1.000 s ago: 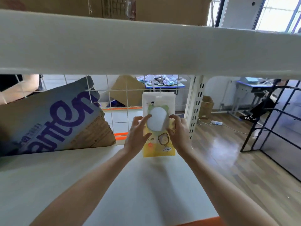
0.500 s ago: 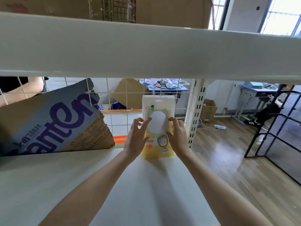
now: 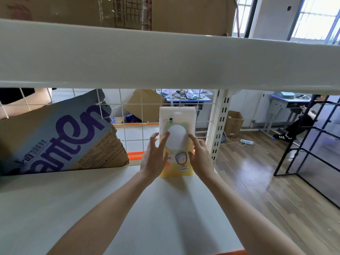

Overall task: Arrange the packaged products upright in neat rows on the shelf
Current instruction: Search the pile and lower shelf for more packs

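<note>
Now: squaring upright package stack (image 3: 177,142) against shelf (image 3: 92,199) grid | left hand (image 3: 153,159), right hand (image 3: 199,157): fingers straight, steadying | next, likely: release gently.

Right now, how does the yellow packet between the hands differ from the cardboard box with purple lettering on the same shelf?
The yellow packet stands upright; the cardboard box sits tilted. The packet is slim and small; the box is bulky and far larger. The left hand and right hand flank the packet with straight fingers; no hand touches the box. Both rest on the white shelf against the wire grid.
</note>
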Demonstrator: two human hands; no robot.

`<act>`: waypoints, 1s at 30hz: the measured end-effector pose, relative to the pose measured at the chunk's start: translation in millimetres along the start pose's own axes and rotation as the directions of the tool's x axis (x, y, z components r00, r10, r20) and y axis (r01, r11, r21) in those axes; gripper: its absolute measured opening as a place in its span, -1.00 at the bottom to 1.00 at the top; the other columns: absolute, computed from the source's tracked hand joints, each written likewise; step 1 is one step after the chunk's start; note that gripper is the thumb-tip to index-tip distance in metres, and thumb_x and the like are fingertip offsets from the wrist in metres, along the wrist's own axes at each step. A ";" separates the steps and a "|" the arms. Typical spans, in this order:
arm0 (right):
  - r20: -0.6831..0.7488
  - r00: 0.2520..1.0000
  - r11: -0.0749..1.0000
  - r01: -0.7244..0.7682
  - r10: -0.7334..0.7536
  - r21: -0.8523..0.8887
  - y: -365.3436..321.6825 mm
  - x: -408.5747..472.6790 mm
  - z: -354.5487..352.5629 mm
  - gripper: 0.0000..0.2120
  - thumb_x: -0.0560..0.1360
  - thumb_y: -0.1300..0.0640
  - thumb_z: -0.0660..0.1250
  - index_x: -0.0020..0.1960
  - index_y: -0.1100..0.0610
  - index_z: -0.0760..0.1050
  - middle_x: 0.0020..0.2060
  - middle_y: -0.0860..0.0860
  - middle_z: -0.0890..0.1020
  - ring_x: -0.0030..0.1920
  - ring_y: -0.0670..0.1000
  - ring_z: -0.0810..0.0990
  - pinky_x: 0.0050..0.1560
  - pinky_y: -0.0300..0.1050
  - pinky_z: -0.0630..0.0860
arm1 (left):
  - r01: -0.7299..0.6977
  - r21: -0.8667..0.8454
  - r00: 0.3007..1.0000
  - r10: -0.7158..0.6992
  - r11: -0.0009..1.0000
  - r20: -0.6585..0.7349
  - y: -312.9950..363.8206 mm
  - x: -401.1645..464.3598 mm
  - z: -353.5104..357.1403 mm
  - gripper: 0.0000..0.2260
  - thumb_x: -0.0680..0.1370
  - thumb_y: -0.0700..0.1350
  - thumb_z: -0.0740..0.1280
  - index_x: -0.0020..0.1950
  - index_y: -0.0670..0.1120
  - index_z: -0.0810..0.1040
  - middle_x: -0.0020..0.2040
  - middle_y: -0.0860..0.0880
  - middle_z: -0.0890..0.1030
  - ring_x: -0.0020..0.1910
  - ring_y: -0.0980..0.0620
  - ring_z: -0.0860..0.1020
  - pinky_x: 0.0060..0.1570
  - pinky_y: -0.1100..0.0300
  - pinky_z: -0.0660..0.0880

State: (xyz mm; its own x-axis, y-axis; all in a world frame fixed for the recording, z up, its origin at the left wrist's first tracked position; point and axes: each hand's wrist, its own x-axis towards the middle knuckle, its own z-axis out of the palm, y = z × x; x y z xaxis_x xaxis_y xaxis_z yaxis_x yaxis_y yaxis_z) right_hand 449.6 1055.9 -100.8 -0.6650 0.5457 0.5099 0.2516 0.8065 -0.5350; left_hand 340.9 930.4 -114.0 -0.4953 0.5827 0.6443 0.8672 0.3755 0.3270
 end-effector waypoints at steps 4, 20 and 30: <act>0.034 0.999 0.999 -0.004 0.006 -0.049 0.9 -7.8 -1.6 -0.32 0.51 0.34 0.26 0.51 -0.07 0.10 0.23 0.13 0.46 0.04 0.15 0.54 -0.14 0.00 0.52 | 0.061 -0.011 0.998 -0.061 0.998 0.030 3.6 -7.8 2.9 -0.18 0.43 -0.27 0.42 0.41 0.20 -0.04 0.42 -0.32 0.17 0.31 -0.35 0.34 -0.09 -0.16 0.55; -0.085 0.969 0.972 0.227 -0.231 -0.055 -16.0 -33.7 3.0 -0.39 0.32 0.38 0.45 0.33 0.16 0.39 0.25 0.25 0.46 0.18 0.30 0.47 0.08 0.18 0.51 | 0.049 0.165 0.998 -0.042 0.985 -0.046 19.7 -37.7 -25.2 -0.32 0.31 -0.17 0.54 0.35 -0.05 0.31 0.26 -0.29 0.46 0.08 -0.29 0.56 -0.26 -0.05 0.59; 0.211 0.885 0.909 0.411 -0.415 0.064 -114.8 -80.7 40.8 -0.48 0.22 0.29 0.56 0.16 0.18 0.54 0.06 0.13 0.62 0.04 0.18 0.60 0.03 0.05 0.54 | 0.325 0.422 0.943 -0.326 0.847 -0.072 -12.5 -130.1 -147.4 -0.54 0.35 -0.20 0.50 0.24 -0.10 0.53 0.24 -0.17 0.52 0.17 -0.16 0.51 0.12 0.01 0.48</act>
State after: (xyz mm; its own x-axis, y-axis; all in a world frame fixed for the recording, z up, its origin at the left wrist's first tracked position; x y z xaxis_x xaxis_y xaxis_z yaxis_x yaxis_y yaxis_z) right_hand 445.6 910.0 -108.1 -0.8411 0.1004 0.5315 -0.0897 0.9431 -0.3202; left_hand 402.0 743.8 -100.1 -0.7456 0.3750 0.5509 0.5517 0.8111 0.1946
